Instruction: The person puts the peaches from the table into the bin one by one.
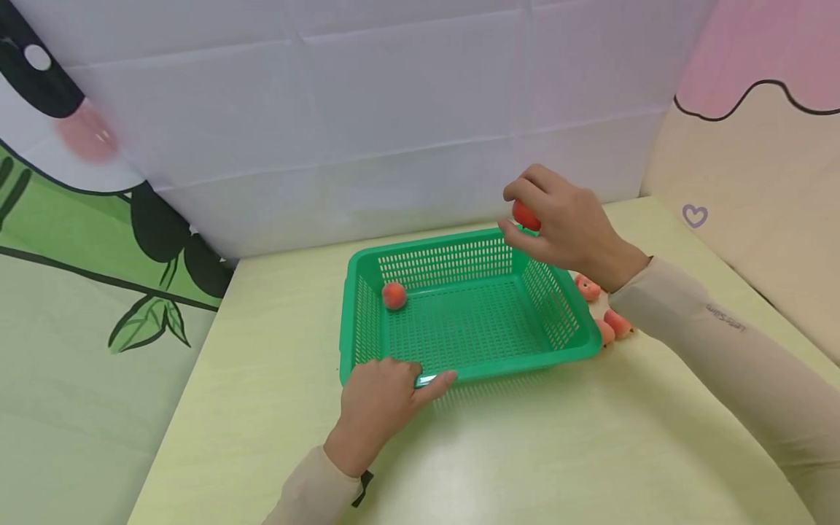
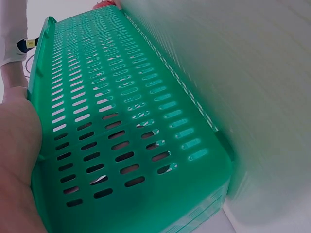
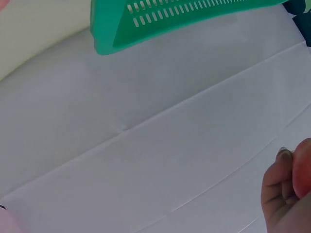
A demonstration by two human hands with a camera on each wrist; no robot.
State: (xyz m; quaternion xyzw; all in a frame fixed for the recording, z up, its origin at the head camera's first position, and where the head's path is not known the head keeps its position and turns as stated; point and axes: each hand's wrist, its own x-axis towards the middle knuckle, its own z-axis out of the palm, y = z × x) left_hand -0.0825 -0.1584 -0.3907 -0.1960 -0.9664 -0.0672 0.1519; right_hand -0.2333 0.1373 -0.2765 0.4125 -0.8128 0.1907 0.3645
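A green plastic basket [image 1: 459, 368] with slotted walls stands on the table. One orange-red peach [image 1: 394, 296] lies inside it near the left end. My left hand [image 1: 380, 397] grips the near rim, thumb along the edge; in the left wrist view the slotted outer wall [image 2: 112, 111] fills much of the frame beside the palm. Above the basket's far right corner, my right hand [image 1: 564, 219] holds another peach [image 1: 526, 216] between thumb and fingers. That peach [image 3: 302, 170] shows at the right edge of the right wrist view, partly hidden by the hand.
Several more peaches [image 1: 618, 322] lie on the table just right of the basket, some partly hidden by it and the right arm. A pale cloth wall [image 1: 407, 109] rises behind the table [image 1: 249, 408], with printed cloth on both sides.
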